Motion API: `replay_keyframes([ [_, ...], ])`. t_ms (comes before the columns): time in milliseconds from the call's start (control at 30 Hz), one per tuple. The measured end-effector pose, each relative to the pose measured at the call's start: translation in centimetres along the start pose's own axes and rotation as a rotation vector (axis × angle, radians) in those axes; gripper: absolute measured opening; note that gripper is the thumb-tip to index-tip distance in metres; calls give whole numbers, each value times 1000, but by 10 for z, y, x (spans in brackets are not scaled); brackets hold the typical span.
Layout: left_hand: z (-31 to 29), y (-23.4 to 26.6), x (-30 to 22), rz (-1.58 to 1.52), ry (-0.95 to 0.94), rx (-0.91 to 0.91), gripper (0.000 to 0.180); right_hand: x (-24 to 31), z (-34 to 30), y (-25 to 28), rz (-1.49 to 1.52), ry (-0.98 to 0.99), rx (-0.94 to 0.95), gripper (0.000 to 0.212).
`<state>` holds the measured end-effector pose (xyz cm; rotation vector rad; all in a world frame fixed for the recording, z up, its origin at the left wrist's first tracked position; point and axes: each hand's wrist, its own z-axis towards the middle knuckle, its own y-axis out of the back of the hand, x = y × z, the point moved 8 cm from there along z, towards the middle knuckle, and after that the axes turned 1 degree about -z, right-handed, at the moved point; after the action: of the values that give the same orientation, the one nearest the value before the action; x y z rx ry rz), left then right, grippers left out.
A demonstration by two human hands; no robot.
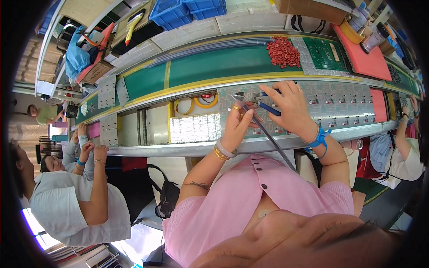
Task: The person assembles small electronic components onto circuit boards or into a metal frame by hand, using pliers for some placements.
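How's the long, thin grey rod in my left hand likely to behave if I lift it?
The rod is probably stiff, since it runs straight with no visible sag. It's likely light for its length, being slim and held in the fingers of your left hand. Its far end may swing, as you're gripping near the other.

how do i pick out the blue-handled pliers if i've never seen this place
Find the long green belt running across the upper view, then the grey circuit boards on its near side. Over their left end, the right hand holds the pliers. Two blue handles set them apart from the long, plain grey strip in the left hand.
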<state>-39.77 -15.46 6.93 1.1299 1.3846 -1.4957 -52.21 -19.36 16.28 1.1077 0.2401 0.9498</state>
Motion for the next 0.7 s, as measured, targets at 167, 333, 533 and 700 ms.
replay_keyframes([
  [167,0,-3,-2,-41,-3,-4,22,-3,-4,-7,8,39,-55,54],
  [333,4,-8,-4,-24,0,12,22,-12,-15,-13,-15,65,-214,54],
  [533,16,-25,-21,27,-14,77,21,-27,-16,-13,261,-17,-255,52],
  [700,31,-2,-8,-113,88,17,22,-91,-18,19,298,-226,-568,44],
])
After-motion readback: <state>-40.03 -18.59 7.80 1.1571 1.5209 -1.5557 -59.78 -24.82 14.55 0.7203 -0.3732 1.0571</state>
